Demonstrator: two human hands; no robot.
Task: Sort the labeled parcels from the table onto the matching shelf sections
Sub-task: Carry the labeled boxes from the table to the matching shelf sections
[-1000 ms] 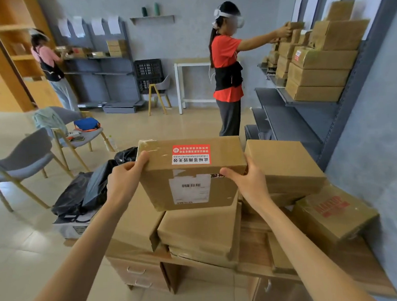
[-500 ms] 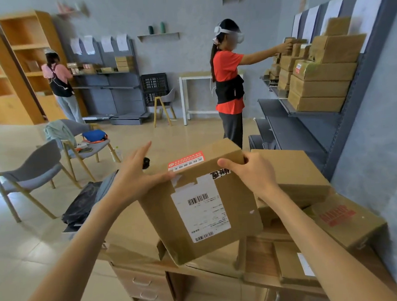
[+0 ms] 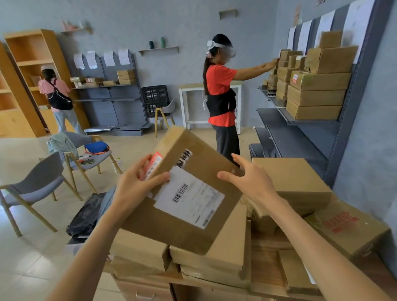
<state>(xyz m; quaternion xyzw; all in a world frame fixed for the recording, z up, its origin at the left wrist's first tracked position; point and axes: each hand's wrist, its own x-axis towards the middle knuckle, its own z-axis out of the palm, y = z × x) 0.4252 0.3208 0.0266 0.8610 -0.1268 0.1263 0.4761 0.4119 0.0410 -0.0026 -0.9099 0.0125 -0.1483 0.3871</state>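
Aloft, both hands [image 3: 134, 190] grip a flat cardboard parcel [image 3: 184, 198].

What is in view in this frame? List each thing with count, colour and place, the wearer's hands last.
held parcel: one, brown with a white label, tilted above the table stack
table parcels: several, brown, piled on the wooden table
shelved parcels: many, brown, stacked on the grey shelf at right
person in red top: one, reaching to the right shelf
person in pink top: one, at the far wooden bookcase
chairs: two grey ones at left, a third by the far wall
black crates: two, stacked by the far wall
white table: one, far wall
left hand: grips the parcel's left edge, thumb on the label
right hand: holds the parcel's right edge
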